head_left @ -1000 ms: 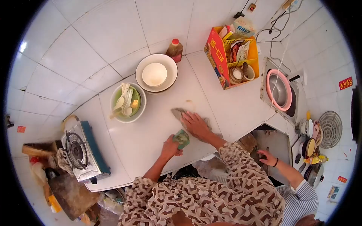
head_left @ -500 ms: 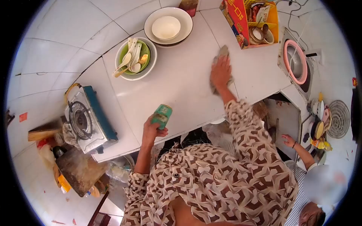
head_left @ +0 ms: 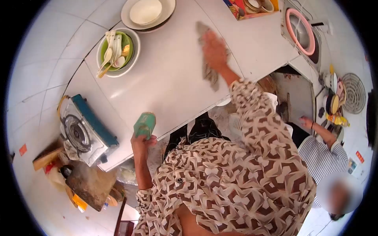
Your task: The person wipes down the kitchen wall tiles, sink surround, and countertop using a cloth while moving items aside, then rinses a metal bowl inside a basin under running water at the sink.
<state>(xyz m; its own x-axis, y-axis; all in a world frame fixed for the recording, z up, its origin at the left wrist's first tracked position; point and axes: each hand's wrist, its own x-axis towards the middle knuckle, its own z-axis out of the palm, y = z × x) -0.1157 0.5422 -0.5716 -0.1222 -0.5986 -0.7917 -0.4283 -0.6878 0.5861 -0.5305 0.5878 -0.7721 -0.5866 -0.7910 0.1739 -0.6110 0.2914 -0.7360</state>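
Left hand (head_left: 142,144): fingers curled around lower end of green container (head_left: 145,125), near table (head_left: 169,74) front edge. Right hand (head_left: 214,51): blurred, fingers extended flat over grey cloth (head_left: 210,78) on table. Outward: spoons (head_left: 117,45) in green bowl (head_left: 129,40), gas stove (head_left: 89,131) at left.

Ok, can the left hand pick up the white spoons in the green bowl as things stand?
Probably not: the left hand holds what looks like a green container, though nothing seems to block its way to the white spoons.
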